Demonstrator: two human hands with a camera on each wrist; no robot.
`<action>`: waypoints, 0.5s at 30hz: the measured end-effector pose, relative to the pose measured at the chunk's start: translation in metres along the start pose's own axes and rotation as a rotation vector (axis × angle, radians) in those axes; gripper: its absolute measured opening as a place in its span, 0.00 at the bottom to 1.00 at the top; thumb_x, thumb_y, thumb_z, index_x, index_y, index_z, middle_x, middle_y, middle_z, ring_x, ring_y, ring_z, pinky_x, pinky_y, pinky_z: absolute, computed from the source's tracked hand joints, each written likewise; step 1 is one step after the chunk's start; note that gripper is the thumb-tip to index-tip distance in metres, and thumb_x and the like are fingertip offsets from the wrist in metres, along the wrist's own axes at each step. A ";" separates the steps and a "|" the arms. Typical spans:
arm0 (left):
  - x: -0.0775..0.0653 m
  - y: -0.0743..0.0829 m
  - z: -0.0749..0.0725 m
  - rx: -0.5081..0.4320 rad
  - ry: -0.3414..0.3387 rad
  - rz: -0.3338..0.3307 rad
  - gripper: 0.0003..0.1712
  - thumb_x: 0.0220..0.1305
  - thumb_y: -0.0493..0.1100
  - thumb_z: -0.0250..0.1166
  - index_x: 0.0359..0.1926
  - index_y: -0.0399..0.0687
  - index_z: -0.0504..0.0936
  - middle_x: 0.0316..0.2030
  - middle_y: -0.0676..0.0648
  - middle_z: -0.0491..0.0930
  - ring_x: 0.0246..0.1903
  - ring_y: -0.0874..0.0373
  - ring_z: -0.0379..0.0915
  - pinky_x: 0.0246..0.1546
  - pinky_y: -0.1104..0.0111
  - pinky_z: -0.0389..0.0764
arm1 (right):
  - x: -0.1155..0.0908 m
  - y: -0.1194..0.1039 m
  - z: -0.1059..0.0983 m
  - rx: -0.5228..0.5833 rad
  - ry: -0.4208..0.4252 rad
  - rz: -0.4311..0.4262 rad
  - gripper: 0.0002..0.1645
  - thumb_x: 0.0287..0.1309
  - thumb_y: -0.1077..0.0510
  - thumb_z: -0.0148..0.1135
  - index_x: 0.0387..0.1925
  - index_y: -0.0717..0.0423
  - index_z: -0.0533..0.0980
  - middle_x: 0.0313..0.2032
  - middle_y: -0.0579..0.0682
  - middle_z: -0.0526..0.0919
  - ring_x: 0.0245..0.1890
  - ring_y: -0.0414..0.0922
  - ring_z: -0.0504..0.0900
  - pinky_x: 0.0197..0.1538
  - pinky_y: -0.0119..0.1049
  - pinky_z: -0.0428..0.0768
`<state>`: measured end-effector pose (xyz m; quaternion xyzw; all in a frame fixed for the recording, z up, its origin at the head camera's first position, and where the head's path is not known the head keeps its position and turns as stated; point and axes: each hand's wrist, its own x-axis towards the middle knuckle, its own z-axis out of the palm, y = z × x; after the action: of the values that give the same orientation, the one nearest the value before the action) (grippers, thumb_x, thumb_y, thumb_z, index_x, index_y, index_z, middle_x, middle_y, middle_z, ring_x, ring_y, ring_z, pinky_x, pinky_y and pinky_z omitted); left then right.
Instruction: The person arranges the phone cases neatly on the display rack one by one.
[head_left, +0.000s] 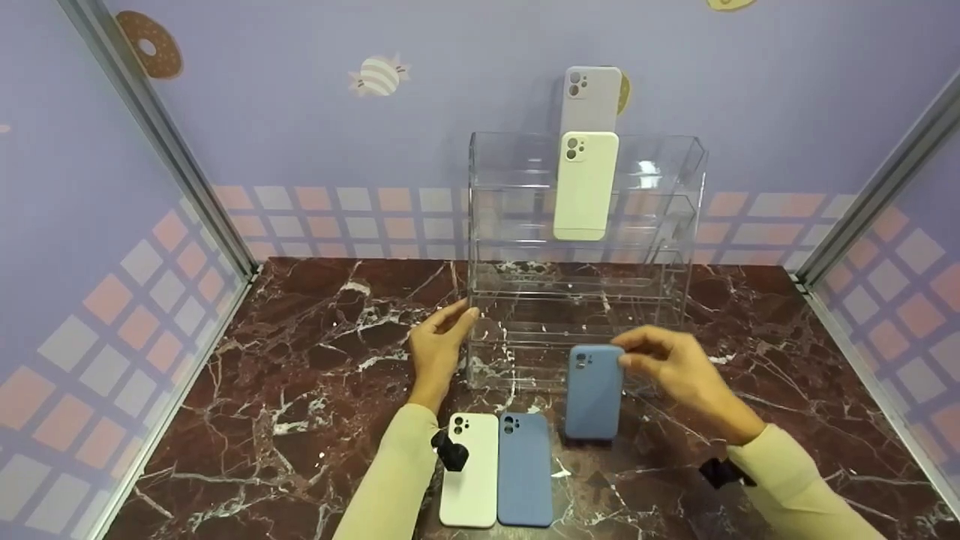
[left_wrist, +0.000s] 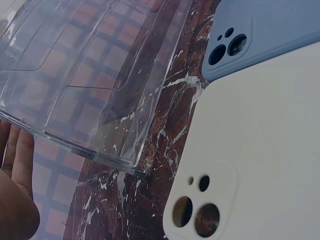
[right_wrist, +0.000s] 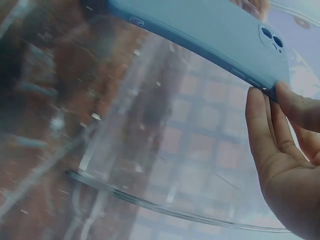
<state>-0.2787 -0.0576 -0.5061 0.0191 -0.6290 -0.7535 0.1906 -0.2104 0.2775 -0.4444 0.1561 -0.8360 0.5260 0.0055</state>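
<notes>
At the front right of a clear tiered acrylic stand [head_left: 480, 225], my right hand [head_left: 675, 364] pinches a blue phone case [head_left: 594, 394] by its upper right edge, thumb on one side and fingers on the other. The case hangs upright with its camera cutouts at the top left, seen also as a blue case [right_wrist: 215, 35] in the right wrist view. My left hand [head_left: 439, 349] touches the stand's left side with extended fingers [left_wrist: 22, 155]. On the stand, a pale yellow case [head_left: 586, 187] leans in front of a pale lilac case [head_left: 590, 105].
A white phone case [head_left: 471, 495] and a second blue phone case [head_left: 525, 469] lie side by side on the dark red marbled table [head_left: 330, 360] in front of the stand. Purple patterned walls [head_left: 300, 112] with metal corner posts enclose the back and sides.
</notes>
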 end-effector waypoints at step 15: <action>-0.001 -0.001 -0.002 0.020 -0.030 0.031 0.16 0.64 0.36 0.78 0.52 0.34 0.90 0.40 0.41 0.91 0.39 0.57 0.89 0.42 0.68 0.89 | 0.052 -0.058 -0.040 -0.063 0.166 -0.028 0.17 0.68 0.66 0.70 0.56 0.61 0.84 0.50 0.58 0.88 0.43 0.45 0.88 0.46 0.33 0.88</action>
<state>-0.2770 -0.0591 -0.5074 0.0000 -0.6395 -0.7442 0.1929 -0.2503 0.2769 -0.3664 0.1233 -0.8464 0.5107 0.0872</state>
